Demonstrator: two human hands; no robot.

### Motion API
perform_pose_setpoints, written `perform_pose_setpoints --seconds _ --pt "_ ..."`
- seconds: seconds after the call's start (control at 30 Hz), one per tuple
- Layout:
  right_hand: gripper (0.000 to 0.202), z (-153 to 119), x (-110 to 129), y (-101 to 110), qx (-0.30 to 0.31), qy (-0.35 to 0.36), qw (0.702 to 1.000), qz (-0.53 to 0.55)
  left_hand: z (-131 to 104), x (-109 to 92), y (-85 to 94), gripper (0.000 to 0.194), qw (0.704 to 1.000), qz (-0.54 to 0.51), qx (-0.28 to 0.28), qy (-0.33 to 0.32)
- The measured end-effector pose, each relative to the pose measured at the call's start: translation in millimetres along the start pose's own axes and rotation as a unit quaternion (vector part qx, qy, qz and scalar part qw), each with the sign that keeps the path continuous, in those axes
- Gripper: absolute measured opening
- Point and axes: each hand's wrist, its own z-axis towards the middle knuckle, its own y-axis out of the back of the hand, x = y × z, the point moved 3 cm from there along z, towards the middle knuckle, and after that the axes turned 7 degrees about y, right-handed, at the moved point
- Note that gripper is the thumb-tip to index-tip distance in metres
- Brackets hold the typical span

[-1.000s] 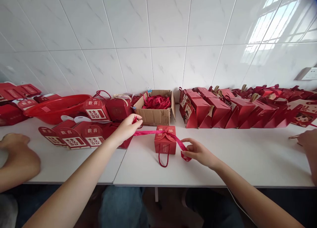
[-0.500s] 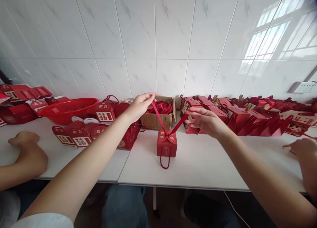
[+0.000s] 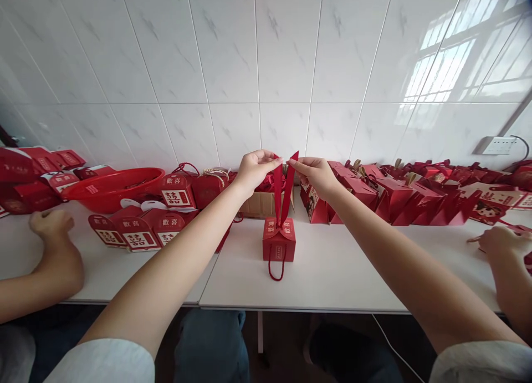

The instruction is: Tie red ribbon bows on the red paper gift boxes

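A small red gift box point(image 3: 279, 245) with gold lettering stands upright on the white table point(image 3: 332, 277), a dark red cord handle point(image 3: 276, 277) hanging down its front. From the box's top rises a red ribbon point(image 3: 286, 197), its two ends held up nearly side by side. My left hand point(image 3: 260, 169) pinches one end between thumb and fingers. The other end is pinched by my right hand point(image 3: 313, 172), its tip poking up above the fingers. Behind my hands, partly covered, is a cardboard box point(image 3: 257, 204) holding red material.
Red gift boxes with white panels point(image 3: 139, 233) and a red plastic basin point(image 3: 114, 186) stand to the left. Rows of red boxes point(image 3: 399, 200) line the wall on the right. Another person's hand point(image 3: 52, 225) rests far left; a further hand point(image 3: 505, 244) is far right.
My hands have come together above the box, bringing the ribbon ends from spread apart to almost parallel. My right hand has moved left and up, its fingers now closed on its ribbon end.
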Motion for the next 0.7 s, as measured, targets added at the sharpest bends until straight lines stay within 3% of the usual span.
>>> perform_pose_setpoints --seconds 0.5,0.6,0.7 --pt "0.041 6.0 -7.6 -5.6 0.025 -0.034 0.997 0.059 5.1 -1.4 -5.1 0.034 0.998 -0.051 -0.001 0.026" --pt "0.037 -1.0 -7.9 8.0 0.033 -0.071 0.994 0.082 0.9 -0.9 6.5 0.026 0.997 -0.039 0.024 0.061" --pt "0.036 -17.5 -7.2 37.7 0.056 -0.11 0.989 0.08 -10.9 4.4 30.7 0.019 0.996 0.018 0.037 0.079"
